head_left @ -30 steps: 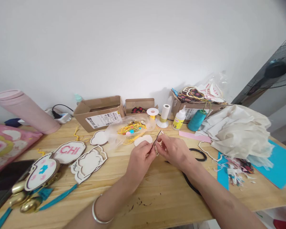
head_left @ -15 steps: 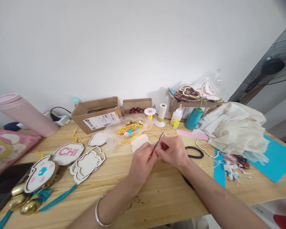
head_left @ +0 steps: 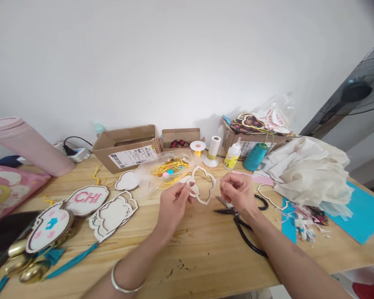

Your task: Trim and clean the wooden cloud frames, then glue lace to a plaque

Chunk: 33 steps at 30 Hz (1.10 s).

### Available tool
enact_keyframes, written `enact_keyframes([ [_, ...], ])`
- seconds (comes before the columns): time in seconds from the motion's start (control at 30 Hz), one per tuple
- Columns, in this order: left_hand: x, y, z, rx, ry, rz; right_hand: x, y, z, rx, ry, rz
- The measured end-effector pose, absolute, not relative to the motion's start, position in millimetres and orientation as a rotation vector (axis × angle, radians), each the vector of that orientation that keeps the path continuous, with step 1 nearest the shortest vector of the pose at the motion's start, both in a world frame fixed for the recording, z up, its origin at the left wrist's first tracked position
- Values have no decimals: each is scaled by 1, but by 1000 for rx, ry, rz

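Note:
My left hand (head_left: 174, 203) pinches a thin, pale cloud-shaped frame (head_left: 214, 183) by its left side and holds it above the table. Just off the frame's right edge is my right hand (head_left: 237, 192), its fingertips pressed together. A tiny bit seems to show at those fingertips, too small to name. Black-handled scissors (head_left: 236, 214) lie partly opened on the table beneath my right hand, and my right forearm covers part of them. A pale cloud-shaped piece shows behind the frame near my left fingers, partly hidden.
At left lie a CHI plaque (head_left: 86, 200), stacked cloud cutouts (head_left: 112, 216) and gold bells (head_left: 34, 270). A bag of yellow cords (head_left: 170, 168), a glue bottle (head_left: 232, 155) and a teal thread spool (head_left: 255, 157) stand behind. Crumpled white fabric (head_left: 308, 170) lies right.
My hands have moved apart, my left hand leftward and my right hand rightward. The frame, seen edge-on before, now faces the camera. More of the scissors shows.

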State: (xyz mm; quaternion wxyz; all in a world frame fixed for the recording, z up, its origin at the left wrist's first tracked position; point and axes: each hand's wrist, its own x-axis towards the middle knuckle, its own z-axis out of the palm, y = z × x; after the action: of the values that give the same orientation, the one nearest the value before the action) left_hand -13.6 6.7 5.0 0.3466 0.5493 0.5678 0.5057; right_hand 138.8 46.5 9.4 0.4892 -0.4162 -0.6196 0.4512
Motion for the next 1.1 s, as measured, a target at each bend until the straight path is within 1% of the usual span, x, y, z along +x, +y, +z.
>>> enact_keyframes([
  [0.2, -11, 4, 2, 1394, 1357, 1287, 152, 56, 7, -1006, -1694, 960],
  [0.27, -10, 5, 1, 1318, 1334, 1289, 166, 59, 12, -1040, -1772, 821],
  [0.33, -9, 6, 2, 1251, 1316, 1280, 188, 58, 24, -1123, -1891, 610],
  [0.43, -10, 8, 6, 1161, 1316, 1261, 230, 48, 50, -1339, -2112, 331],
  [0.5, -9, 10, 8, 1107, 1322, 1255, 258, 38, 64, -1518, -2268, 244],
  [0.63, -7, 12, 5, 1027, 1300, 1232, 301, 20, 69, -1840, -2493, 258],
  [0.73, -7, 13, -1, 1013, 1280, 1220, 316, 14, 59, -1912, -2545, 236],
  [0.93, -11, 14, -8, 1025, 1238, 1230, 328, 13, 46, -2036, -2500, 133],
  [1.1, -13, 16, -11, 1026, 1235, 1203, 332, 10, 60, -2187, -2346, 132],
])
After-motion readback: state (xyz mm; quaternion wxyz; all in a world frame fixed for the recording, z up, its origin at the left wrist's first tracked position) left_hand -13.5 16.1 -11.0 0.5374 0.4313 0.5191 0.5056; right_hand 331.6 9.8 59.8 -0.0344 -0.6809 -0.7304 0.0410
